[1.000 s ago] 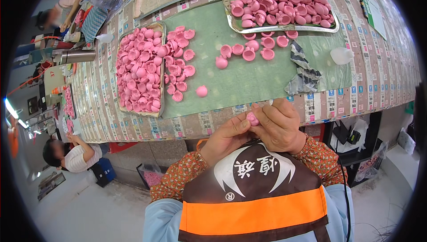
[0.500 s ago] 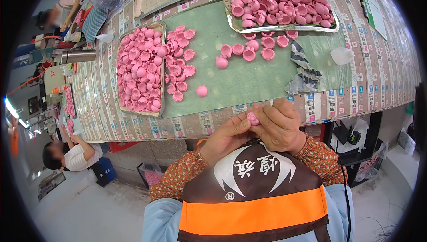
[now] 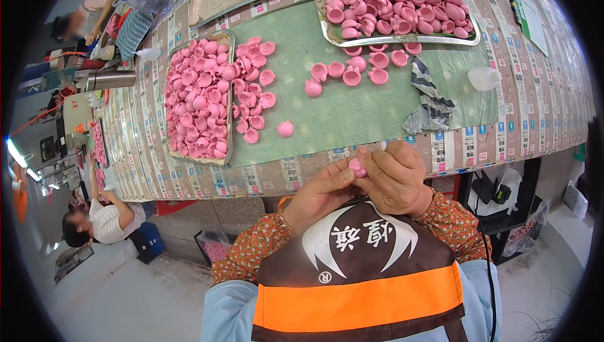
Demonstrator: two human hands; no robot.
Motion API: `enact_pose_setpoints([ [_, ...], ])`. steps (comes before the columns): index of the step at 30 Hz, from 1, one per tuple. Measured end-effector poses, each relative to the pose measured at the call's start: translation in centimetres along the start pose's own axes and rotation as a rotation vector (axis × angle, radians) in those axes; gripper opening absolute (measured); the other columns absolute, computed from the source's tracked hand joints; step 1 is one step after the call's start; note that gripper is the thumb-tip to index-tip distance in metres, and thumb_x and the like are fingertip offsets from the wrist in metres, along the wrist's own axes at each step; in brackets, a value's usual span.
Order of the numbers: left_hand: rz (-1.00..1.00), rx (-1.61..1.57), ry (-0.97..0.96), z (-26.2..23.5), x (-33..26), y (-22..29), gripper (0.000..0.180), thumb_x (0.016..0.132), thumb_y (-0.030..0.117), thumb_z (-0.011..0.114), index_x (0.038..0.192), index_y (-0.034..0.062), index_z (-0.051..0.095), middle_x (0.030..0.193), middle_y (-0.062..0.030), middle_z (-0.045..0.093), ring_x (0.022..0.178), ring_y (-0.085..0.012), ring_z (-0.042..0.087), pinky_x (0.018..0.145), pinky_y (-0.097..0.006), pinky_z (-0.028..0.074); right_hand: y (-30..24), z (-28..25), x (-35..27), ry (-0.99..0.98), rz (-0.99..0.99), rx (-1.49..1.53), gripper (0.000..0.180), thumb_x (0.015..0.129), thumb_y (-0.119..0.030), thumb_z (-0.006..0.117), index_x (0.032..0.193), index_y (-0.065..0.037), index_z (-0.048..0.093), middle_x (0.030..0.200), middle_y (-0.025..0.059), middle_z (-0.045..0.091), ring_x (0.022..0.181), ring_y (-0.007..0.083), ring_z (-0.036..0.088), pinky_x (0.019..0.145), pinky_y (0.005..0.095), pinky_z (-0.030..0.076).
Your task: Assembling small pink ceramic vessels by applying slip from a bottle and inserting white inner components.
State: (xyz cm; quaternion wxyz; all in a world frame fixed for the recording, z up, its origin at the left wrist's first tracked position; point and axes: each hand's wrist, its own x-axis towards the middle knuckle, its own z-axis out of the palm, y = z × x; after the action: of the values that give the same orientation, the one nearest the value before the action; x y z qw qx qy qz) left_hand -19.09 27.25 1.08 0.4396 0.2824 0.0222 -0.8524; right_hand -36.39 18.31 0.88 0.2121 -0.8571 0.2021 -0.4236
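Both my hands meet just below the table's near edge, pinching one small pink rubber cap [image 3: 357, 166] between their fingertips. My left hand [image 3: 319, 194] holds it from the left, my right hand [image 3: 397, 178] wraps over it from the right. On the green mat [image 3: 352, 109] a single pink cap [image 3: 285, 129] lies closest to my hands. A metal tray [image 3: 178, 56] on the left is heaped with pink caps, with more spilled beside it [image 3: 255, 93]. Another metal tray [image 3: 465, 35] at the back right is full of them too.
A striped cloth [image 3: 429, 97] and a small clear plastic cup [image 3: 484, 78] lie right of the mat. A steel flask [image 3: 108, 80] stands at the far left. Another person [image 3: 100, 219] sits lower left. A brown apron with an orange band [image 3: 358, 279] covers my front.
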Motion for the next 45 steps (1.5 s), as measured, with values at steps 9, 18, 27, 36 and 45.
enact_pose_setpoints([
  [9, 0.039, -0.063, -0.086, -0.3, -0.4, -0.2, 0.046, 0.103, 0.029, 0.054, 0.139, 0.0026, 0.047, 0.132, -0.0075, 0.056, 0.125, -0.0201, 0.052, 0.112, -0.039, 0.035, 0.0, 0.3, -0.1, -0.007, 0.145, 0.051, 0.048, 0.063, -0.014, 0.083, 0.108, -0.001, 0.07, 0.093, 0.0082, 0.06, 0.083, 0.0267, 0.053, 0.073, 0.0378, 0.045],
  [18, 0.071, -0.052, -0.099, -0.6, -0.4, -0.1, 0.043, 0.104, 0.03, 0.052, 0.135, 0.0016, 0.05, 0.133, -0.0087, 0.055, 0.127, -0.0205, 0.051, 0.113, -0.039, 0.035, -0.4, -0.4, 0.4, -0.08, 0.193, -0.025, 0.053, 0.062, -0.019, 0.085, 0.112, -0.007, 0.07, 0.099, 0.007, 0.058, 0.089, 0.027, 0.052, 0.08, 0.0395, 0.044],
  [27, 0.025, -0.006, 0.001, 2.0, -0.5, 0.5, 0.045, 0.098, 0.027, 0.06, 0.133, 0.0018, 0.05, 0.123, -0.0074, 0.057, 0.121, -0.0208, 0.053, 0.109, -0.039, 0.039, -0.6, -0.8, 0.6, -0.043, 0.107, -0.001, 0.037, 0.068, -0.014, 0.079, 0.102, -0.001, 0.07, 0.09, 0.0046, 0.059, 0.078, 0.0229, 0.054, 0.068, 0.0363, 0.043],
  [36, -0.008, -0.025, 0.016, 2.8, -0.5, 0.8, 0.025, 0.097, 0.025, 0.063, 0.111, 0.0059, 0.056, 0.109, -0.0025, 0.058, 0.109, -0.0166, 0.055, 0.102, -0.035, 0.041, -0.5, -0.6, -0.6, -0.008, -0.067, -0.053, 0.047, 0.06, -0.017, 0.084, 0.1, 0.006, 0.071, 0.088, 0.007, 0.058, 0.074, 0.0231, 0.051, 0.062, 0.0341, 0.043],
  [45, -0.034, -0.097, 0.023, 1.7, -0.4, 0.4, 0.029, 0.096, 0.025, 0.064, 0.116, 0.006, 0.054, 0.105, -0.0005, 0.057, 0.105, -0.0147, 0.055, 0.101, -0.033, 0.042, -0.5, 0.0, -1.2, 0.037, -0.075, -0.085, 0.045, 0.061, -0.017, 0.084, 0.097, 0.007, 0.071, 0.084, 0.0064, 0.059, 0.072, 0.0227, 0.051, 0.06, 0.0337, 0.042],
])
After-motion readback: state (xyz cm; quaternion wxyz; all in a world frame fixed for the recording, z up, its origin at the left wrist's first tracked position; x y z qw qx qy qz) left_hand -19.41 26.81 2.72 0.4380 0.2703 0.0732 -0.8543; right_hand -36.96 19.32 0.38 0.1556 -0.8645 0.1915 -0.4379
